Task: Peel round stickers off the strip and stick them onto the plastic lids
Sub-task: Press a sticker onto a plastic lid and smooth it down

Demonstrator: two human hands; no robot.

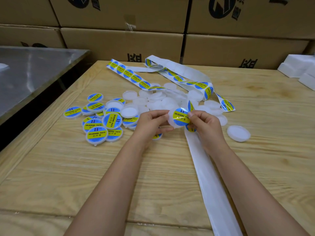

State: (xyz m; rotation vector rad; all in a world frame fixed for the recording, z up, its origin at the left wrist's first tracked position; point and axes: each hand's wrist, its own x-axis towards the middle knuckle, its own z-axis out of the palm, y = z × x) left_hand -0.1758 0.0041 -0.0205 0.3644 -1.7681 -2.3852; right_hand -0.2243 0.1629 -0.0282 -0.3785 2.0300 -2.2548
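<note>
- Two grips meet just nearside of plain-lid heap: left grip grasping a white lid, right grip pinching round sticker over it.
- Strip trails from under right grip across bench.
- Stickered lids lie left of heap.

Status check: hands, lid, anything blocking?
Left hand grips lid. Right hand pinches sticker against lid face. Nothing blocking; spent backing runs beneath that hand.
</note>
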